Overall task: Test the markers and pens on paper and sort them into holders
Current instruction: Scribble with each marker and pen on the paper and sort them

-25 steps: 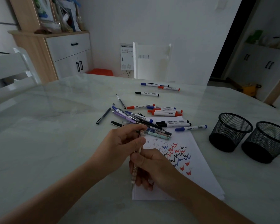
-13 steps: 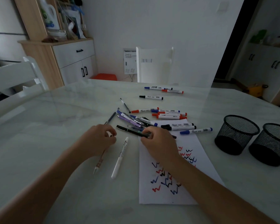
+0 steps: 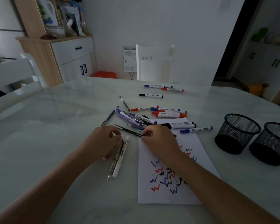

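Observation:
A sheet of paper (image 3: 171,193) with red, blue and black squiggles lies in front of me. Above it is a pile of pens and markers (image 3: 136,118). My right hand (image 3: 158,141) rests on the paper's top edge and pinches the near end of a thin black pen (image 3: 128,130) from the pile. My left hand (image 3: 102,143) curls its fingers round the upper end of a brown patterned pen (image 3: 115,160), which lies on the table right beside a white acrylic marker (image 3: 121,157). Two black mesh holders (image 3: 238,135) (image 3: 271,144) stand at the right.
Several whiteboard markers with red, blue and black caps (image 3: 170,113) lie beyond the pile, and three more (image 3: 163,88) lie farther back. White chairs stand at the far side (image 3: 153,62) and at the left (image 3: 14,73) of the marble table (image 3: 47,126).
Both hands held the patterned pen over the paper; my left hand then carried it left and laid it beside the white marker. My right hand reached to the pile and took the black pen's end.

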